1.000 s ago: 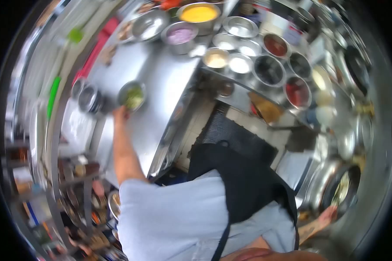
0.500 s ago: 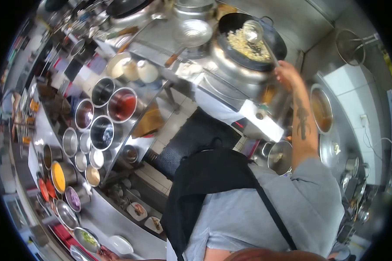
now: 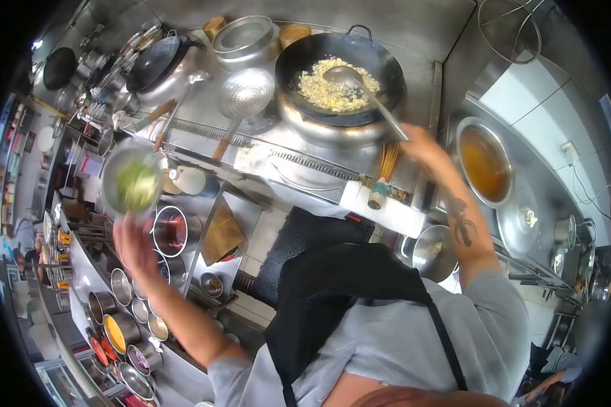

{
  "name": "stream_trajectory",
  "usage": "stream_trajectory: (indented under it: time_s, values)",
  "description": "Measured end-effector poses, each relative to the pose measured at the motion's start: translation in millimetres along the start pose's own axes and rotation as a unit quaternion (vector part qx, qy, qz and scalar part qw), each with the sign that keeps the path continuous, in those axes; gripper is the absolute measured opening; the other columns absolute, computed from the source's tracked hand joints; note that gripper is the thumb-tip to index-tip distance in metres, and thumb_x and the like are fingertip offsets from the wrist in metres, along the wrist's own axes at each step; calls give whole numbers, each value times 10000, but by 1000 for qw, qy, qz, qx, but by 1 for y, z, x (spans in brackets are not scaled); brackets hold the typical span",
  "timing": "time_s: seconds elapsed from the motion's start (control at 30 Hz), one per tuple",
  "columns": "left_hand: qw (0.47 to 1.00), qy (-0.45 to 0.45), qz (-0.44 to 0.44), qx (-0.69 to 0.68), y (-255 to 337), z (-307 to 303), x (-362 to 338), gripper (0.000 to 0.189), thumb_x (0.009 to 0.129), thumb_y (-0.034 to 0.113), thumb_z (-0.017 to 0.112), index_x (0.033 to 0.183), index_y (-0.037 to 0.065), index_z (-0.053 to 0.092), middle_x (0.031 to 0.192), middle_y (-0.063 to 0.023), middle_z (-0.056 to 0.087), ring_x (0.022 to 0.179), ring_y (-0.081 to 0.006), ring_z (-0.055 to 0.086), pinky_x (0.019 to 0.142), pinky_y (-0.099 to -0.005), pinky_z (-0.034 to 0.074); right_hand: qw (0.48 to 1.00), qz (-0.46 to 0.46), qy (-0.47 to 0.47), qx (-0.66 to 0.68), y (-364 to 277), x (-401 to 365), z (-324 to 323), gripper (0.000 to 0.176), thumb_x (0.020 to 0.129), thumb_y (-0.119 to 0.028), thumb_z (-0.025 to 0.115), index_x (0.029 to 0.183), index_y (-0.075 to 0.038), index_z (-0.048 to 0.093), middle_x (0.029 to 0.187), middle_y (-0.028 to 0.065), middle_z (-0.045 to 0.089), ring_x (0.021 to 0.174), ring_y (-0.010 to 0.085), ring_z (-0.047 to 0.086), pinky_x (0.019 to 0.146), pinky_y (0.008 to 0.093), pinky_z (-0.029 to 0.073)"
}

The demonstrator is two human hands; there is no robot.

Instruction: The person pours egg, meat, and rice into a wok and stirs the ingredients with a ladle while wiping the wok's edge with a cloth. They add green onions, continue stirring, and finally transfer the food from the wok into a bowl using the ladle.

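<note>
My right hand [image 3: 417, 146] is closed round the handle of a long metal ladle [image 3: 373, 98]. The ladle's bowl rests among pale yellow and white chopped food [image 3: 329, 93] in a black wok [image 3: 390, 78] on the burner. Off to the left, my left hand [image 3: 133, 247] holds a metal bowl [image 3: 113, 178] by its near rim, over the side of the stove. Green chopped vegetables with some paler pieces [image 3: 137, 184] lie in this bowl. Both the bowl and the left hand are slightly blurred.
A perforated skimmer [image 3: 246, 93] lies left of the wok. Behind it stands a lidded pot [image 3: 244, 41]. A large basin of brown liquid [image 3: 485, 163] is at the right. A bamboo brush [image 3: 380, 193] sits at the stove's front edge, and several metal containers fill the left counter.
My left hand has lifted the bowl of greens from the lower-left counter up towards the stove. The view has shifted. My right hand still holds the ladle in the wok.
</note>
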State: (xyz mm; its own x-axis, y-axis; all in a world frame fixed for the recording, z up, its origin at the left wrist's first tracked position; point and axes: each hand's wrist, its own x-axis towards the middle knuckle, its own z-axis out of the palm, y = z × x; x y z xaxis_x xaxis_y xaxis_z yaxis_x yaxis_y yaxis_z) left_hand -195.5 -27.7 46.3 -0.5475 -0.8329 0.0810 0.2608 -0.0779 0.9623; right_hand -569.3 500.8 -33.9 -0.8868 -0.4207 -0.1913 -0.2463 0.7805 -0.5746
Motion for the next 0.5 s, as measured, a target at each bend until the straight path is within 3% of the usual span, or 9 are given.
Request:
stream_trajectory:
  time_s: [0.03, 0.07, 0.1, 0.2, 0.27, 0.33, 0.37, 0.47, 0.5]
  values:
    - [1000, -13, 9, 13, -12, 51, 19, 312, 880, 141, 628, 1142, 33, 497, 1079, -129, 589, 889, -231, 628, 752, -341, 549, 990, 23, -50, 130, -9, -10, -13, 418, 834, -85, 566, 1236, -9, 480, 750, 91, 610, 541, 192, 600, 483, 322, 482]
    - [999, -1, 42, 15, -20, 109, 28, 203, 867, 136, 649, 1002, 31, 540, 968, -132, 611, 807, -206, 642, 674, -303, 550, 976, 35, -38, 210, -11, -18, -13, 386, 835, -87, 577, 1206, -15, 496, 730, 62, 582, 508, 161, 560, 457, 295, 449]
    - [995, -66, 58, 56, -26, 153, 40, 163, 864, 79, 638, 940, 10, 512, 950, -111, 574, 812, -226, 648, 730, -350, 583, 956, 48, -27, 289, -14, -27, -12, 354, 836, -88, 589, 1175, -20, 511, 710, 33, 553, 475, 130, 520, 432, 268, 417]
    - [964, -141, 189, 126, -77, 273, 75, 156, 864, 69, 641, 868, 24, 492, 843, -56, 507, 716, -159, 581, 693, -298, 562, 876, 96, -11, 472, -30, -52, -19, 285, 849, -83, 584, 1123, -42, 518, 686, 2, 519, 456, 102, 484, 410, 245, 378]
    - [850, -139, 427, 276, -126, 326, 106, 140, 842, 50, 625, 919, 8, 516, 1002, -192, 536, 890, -295, 557, 713, -347, 501, 821, 124, 4, 557, -40, -67, -26, 263, 857, -77, 572, 1109, -55, 502, 689, 2, 518, 471, 104, 486, 415, 251, 375]
    - [834, -152, 420, 324, -151, 358, 109, 145, 820, 19, 604, 937, 6, 519, 1030, -220, 496, 908, -354, 514, 766, -402, 471, 772, 137, 27, 620, -45, -76, -33, 256, 861, -71, 563, 1103, -63, 479, 698, 4, 521, 486, 105, 486, 422, 258, 377]
    - [826, -159, 417, 346, -166, 375, 111, 155, 810, 3, 593, 947, 5, 521, 1044, -234, 477, 917, -383, 493, 793, -429, 457, 758, 131, -10, 639, -48, -77, -39, 302, 862, -68, 558, 1145, -70, 450, 701, 10, 522, 506, 105, 495, 432, 266, 382]
    - [809, -264, 417, 320, -236, 411, 120, 147, 779, -21, 589, 909, -4, 523, 1048, -234, 481, 897, -405, 489, 833, -462, 424, 717, 116, -55, 685, -59, -77, -35, 286, 857, -58, 557, 1125, -68, 458, 700, 16, 520, 499, 105, 487, 430, 262, 378]
    - [752, -301, 466, 357, -254, 419, 115, 145, 759, -14, 600, 880, -8, 519, 1037, -238, 486, 901, -411, 481, 816, -461, 416, 705, 109, -89, 695, -60, -76, -37, 586, 855, -66, 585, 1370, -29, 308, 706, 20, 506, 491, 109, 470, 435, 266, 376]
